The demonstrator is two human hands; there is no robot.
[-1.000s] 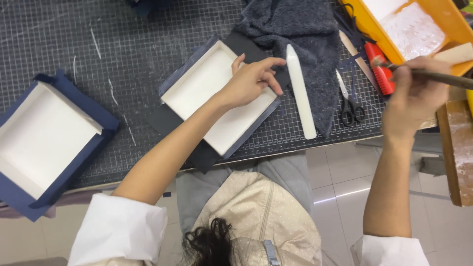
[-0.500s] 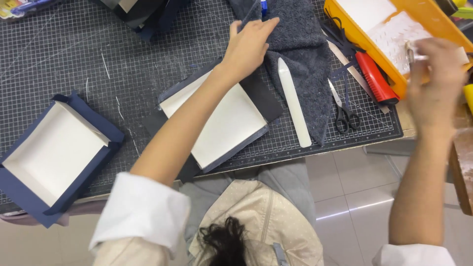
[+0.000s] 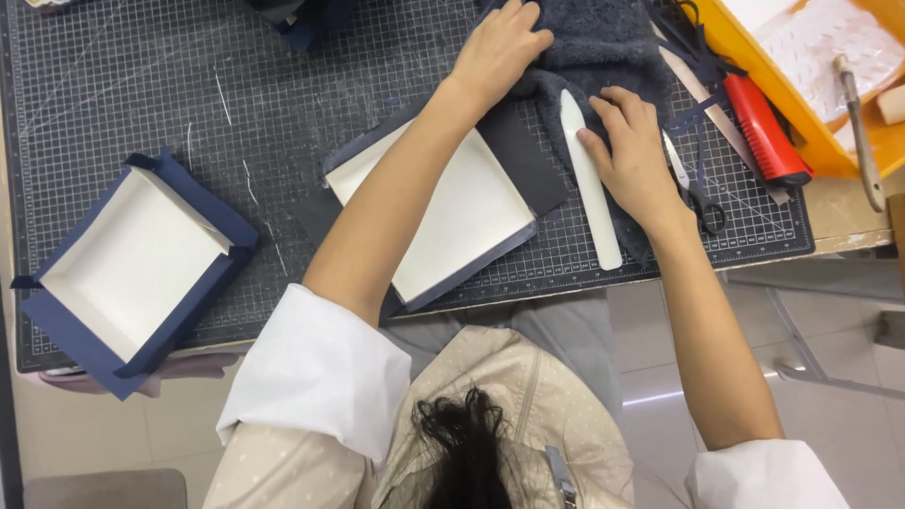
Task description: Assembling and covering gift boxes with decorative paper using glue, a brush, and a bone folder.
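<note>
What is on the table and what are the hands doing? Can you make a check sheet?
Surface: black grid cutting mat, scuffed with pale marks.
Job's things: dark grey towel; white bone folder lying on it; white box tray with navy edging.
Clutter: second navy-wrapped tray, scissors, red utility knife, yellow bin, brush.
Grippers: left hand presses on the towel; right hand rests on towel, fingertips touching the folder.
Cables: nothing seen.
Surroundings: pale tiled floor.
</note>
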